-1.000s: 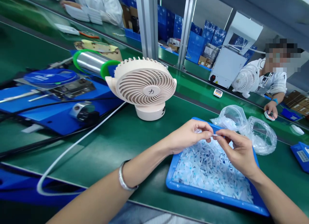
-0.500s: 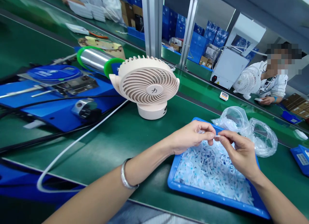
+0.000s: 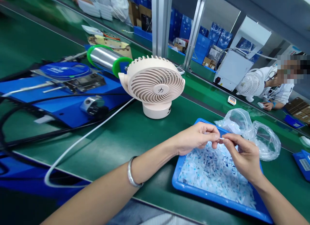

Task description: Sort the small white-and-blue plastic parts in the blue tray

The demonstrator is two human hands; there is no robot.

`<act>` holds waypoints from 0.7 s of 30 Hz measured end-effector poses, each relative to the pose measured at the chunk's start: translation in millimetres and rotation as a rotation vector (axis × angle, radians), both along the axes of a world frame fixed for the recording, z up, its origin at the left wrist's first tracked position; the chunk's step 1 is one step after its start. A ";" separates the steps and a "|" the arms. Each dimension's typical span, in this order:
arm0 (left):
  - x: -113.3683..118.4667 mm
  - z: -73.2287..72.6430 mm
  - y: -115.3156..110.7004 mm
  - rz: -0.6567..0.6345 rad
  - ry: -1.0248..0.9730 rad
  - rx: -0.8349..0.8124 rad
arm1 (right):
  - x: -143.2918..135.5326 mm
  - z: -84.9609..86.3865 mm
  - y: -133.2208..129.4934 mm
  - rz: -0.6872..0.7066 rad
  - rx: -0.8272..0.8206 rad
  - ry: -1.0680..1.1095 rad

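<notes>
Over the far part of a blue tray point(image 3: 205, 194), my left hand point(image 3: 200, 138) pinches one end of a small white piece point(image 3: 221, 139). The fingertips of my right hand point(image 3: 244, 154) are closed on its other end. Both hands nearly meet there, and the fingers cover most of the piece, so its exact kind is hidden. Below them, many small white and light-blue slim pieces point(image 3: 215, 179) fill the tray. Just behind the tray lie clear plastic bags point(image 3: 267, 141) with similar whitish pieces inside.
A pink desk fan point(image 3: 157, 86) stands left of the tray. Further left is a blue machine point(image 3: 65, 112) with a metal roller point(image 3: 104, 58), black cables and a white cord point(image 3: 89, 134). Across the bench, a co-worker point(image 3: 278, 86) sits by a white fan point(image 3: 250, 84).
The camera view has shifted, so the scene sits slightly further right. My hands keep their pinch on the small white piece. The co-worker across has raised a hand toward the head.
</notes>
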State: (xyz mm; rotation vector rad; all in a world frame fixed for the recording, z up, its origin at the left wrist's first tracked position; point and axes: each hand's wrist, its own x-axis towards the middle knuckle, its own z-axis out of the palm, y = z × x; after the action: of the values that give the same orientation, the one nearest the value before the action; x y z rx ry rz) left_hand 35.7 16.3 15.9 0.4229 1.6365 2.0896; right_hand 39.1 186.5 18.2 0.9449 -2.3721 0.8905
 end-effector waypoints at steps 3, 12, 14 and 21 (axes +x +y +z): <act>-0.3 -1.2 0.1 -0.004 0.004 0.011 | -0.3 0.3 0.3 -0.001 0.013 -0.004; 0.6 -1.6 1.4 -0.012 0.041 -0.003 | 2.1 -1.2 -2.4 0.092 0.155 0.220; 0.8 -1.7 1.6 -0.009 0.052 -0.012 | 2.8 -2.5 -3.3 0.089 0.191 0.278; 2.9 -1.1 0.9 -0.032 0.105 -0.025 | 3.5 -6.2 -6.3 0.114 0.227 0.416</act>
State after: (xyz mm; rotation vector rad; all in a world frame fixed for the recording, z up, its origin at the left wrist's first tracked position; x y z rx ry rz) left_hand 38.6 17.2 14.8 0.5560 1.7019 2.0522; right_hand 42.6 180.2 12.0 1.2287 -2.0999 0.4121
